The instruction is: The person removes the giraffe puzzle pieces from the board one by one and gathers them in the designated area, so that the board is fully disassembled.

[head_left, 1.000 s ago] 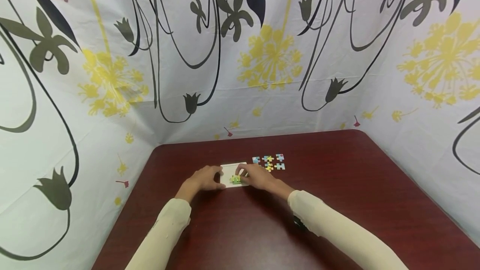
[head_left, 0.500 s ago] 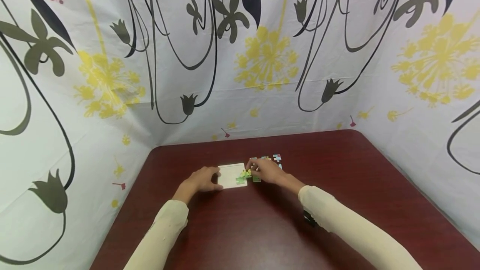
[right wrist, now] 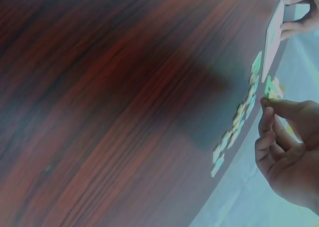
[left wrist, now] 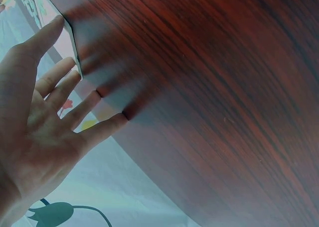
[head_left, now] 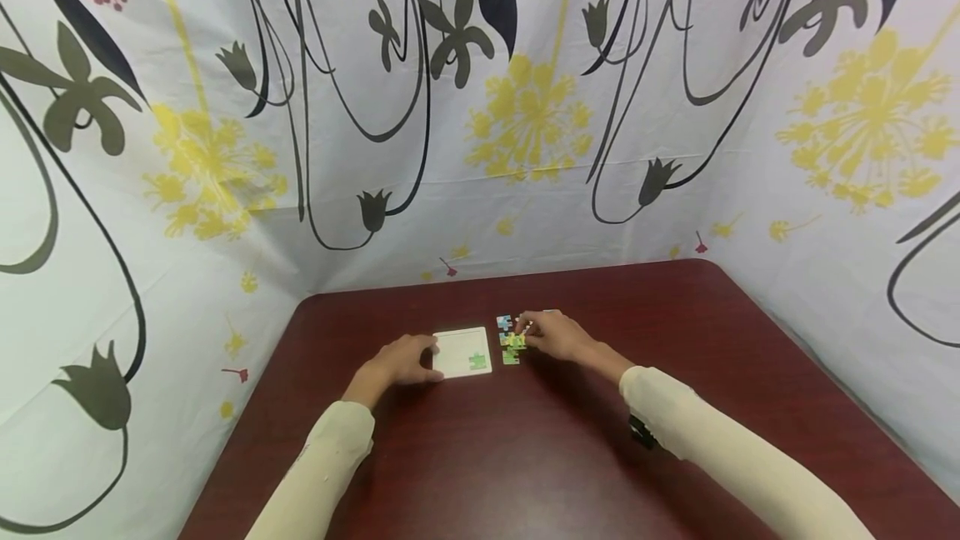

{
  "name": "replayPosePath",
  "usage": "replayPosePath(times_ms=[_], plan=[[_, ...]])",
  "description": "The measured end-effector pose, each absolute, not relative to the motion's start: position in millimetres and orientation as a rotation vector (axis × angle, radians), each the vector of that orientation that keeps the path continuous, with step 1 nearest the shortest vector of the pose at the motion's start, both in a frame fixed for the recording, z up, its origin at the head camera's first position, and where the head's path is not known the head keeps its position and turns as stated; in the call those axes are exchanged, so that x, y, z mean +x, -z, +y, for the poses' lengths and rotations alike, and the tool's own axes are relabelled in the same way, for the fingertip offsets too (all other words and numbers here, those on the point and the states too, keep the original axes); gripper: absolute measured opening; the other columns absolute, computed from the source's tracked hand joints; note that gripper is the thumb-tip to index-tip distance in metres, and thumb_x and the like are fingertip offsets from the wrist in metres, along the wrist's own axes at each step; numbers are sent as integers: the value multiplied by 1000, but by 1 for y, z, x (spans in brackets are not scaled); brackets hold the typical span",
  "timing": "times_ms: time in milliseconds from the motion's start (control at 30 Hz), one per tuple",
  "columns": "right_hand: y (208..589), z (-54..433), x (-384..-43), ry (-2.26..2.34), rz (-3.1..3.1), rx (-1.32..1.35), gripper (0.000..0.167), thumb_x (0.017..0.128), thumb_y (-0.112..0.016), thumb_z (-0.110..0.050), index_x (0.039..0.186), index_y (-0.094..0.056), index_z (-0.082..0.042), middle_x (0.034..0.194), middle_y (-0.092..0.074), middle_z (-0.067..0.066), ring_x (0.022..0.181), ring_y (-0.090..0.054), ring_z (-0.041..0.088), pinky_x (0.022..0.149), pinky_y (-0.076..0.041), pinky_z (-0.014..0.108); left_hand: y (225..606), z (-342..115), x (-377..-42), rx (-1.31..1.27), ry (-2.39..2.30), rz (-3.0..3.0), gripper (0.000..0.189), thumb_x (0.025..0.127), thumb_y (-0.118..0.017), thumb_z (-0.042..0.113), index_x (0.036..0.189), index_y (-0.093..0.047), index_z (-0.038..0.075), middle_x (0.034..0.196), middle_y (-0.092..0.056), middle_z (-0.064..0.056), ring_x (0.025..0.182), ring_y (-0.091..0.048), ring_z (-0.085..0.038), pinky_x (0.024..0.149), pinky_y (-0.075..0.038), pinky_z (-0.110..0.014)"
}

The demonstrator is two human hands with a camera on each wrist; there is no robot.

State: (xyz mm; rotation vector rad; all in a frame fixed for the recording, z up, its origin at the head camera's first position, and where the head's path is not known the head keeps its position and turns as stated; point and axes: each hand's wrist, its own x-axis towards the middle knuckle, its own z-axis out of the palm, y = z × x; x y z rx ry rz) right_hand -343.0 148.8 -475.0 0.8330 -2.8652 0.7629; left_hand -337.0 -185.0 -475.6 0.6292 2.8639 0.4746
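My right hand (head_left: pixel 558 336) pinches a yellow-and-green jigsaw piece (head_left: pixel 516 341) between thumb and fingertips. In the right wrist view this jigsaw piece (right wrist: pixel 271 89) is raised above the row of loose pieces (right wrist: pixel 240 112). A white puzzle tray (head_left: pixel 453 348) lies to the left, with a single green piece (head_left: pixel 477 361) in its lower right corner. My left hand (head_left: pixel 401 359) rests at the tray's left edge, thumb and fingers spread. The left wrist view shows its thumb and nearer fingertips right at the tray's edge, the outer fingers (left wrist: pixel 107 125) over the table.
Loose pieces lie right of the tray, among them a green one (head_left: pixel 511 357) and a blue one (head_left: pixel 503 322); my right hand hides others. The dark red table (head_left: pixel 480 457) meets a floral white cloth (head_left: pixel 450 223) at the back and sides.
My right hand has moved right with the yellow-and-green jigsaw piece, from over the tray to over the loose pieces. The green piece in the tray is uncovered. My left hand has stayed at the tray.
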Motion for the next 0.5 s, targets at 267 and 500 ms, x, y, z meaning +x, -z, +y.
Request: replayPosePath(times_ms=[267, 500], plan=[[476, 168, -339, -740, -2864, 842, 17, 98, -70, -5, 115, -71, -6, 107, -76, 10, 98, -73, 25, 78, -58, 42, 476, -185, -337, 634, -462, 2877, 49, 87, -84, 41, 126, -69, 16, 149, -57, -5, 133, -56, -30, 105, -46, -57], [481, 177, -338, -738, -2881, 839, 18, 97, -71, -5, 116, -71, -6, 108, -76, 9, 97, -74, 24, 76, -59, 41, 477, -184, -337, 628, -477, 2880, 50, 87, -84, 42, 127, -69, 16, 146, -60, -7, 129, -57, -29, 105, -46, -56]])
